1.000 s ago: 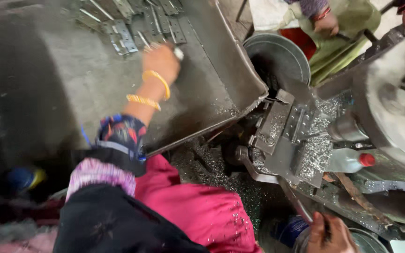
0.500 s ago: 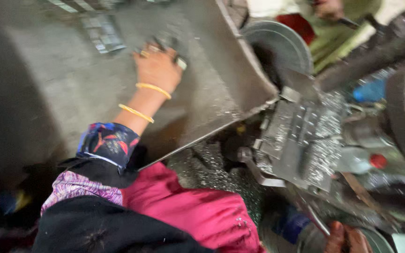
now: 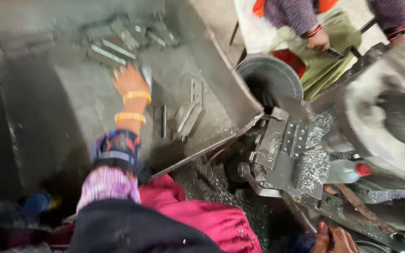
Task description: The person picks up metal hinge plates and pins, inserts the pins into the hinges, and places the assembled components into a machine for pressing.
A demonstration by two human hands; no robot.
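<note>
Left hand [image 3: 131, 80]: stretched forward over the grey metal surface [image 3: 48, 122], two yellow bangles on the wrist, patterned sleeve behind. Its grip is closed on a small grey metal piece [image 3: 145, 75], which sticks out on the thumb side, blurred.

Beyond the grip, at the far end of the surface: a loose pile of flat metal strips [image 3: 118, 40], some bright-edged, lying crosswise over each other.

Just right of the grip, nearer the wearer: two short dark bars [image 3: 161, 121] lying side by side, and beside them an angled metal bracket [image 3: 189, 112], all flat on the surface and apart from the hand.

Further right, past the raised edge of the surface: a round grey metal bucket [image 3: 270, 77], open, dark inside.

Below it: a machine fixture plate [image 3: 284, 150] strewn with bright metal shavings; a clear plastic bottle with red cap [image 3: 348, 171] lies at its right.

Right hand [image 3: 333, 238]: at the bottom edge, largely cut off; whether its grip holds anything cannot be told.

Top right: another person's hand [image 3: 318, 41] holding a dark tool, well apart.
</note>
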